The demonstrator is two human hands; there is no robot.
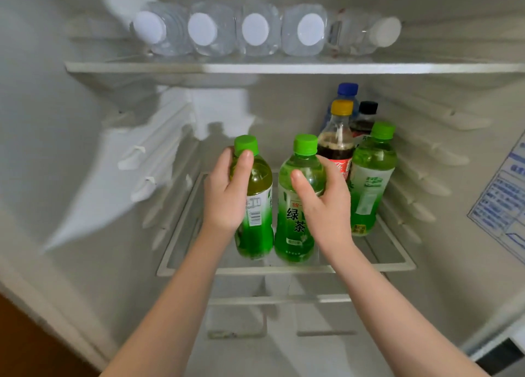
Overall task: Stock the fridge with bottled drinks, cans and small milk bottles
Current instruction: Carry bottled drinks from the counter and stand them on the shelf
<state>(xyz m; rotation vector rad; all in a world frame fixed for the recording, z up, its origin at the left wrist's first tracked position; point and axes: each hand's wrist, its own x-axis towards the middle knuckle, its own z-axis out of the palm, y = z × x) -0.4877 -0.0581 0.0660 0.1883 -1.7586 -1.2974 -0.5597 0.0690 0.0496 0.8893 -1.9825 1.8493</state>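
Altogether, 3 green tea bottles [370, 183] show under 5 water bottles [255, 30] — left hand [227, 195] grips 1, right hand [326, 203] grips another.

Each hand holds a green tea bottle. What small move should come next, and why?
Probably slide both bottles a little deeper. The left hand grips the left green tea bottle and the right hand the middle green tea bottle, both near the front rim of the glass shelf; the right green tea bottle and cola bottle stand further back.
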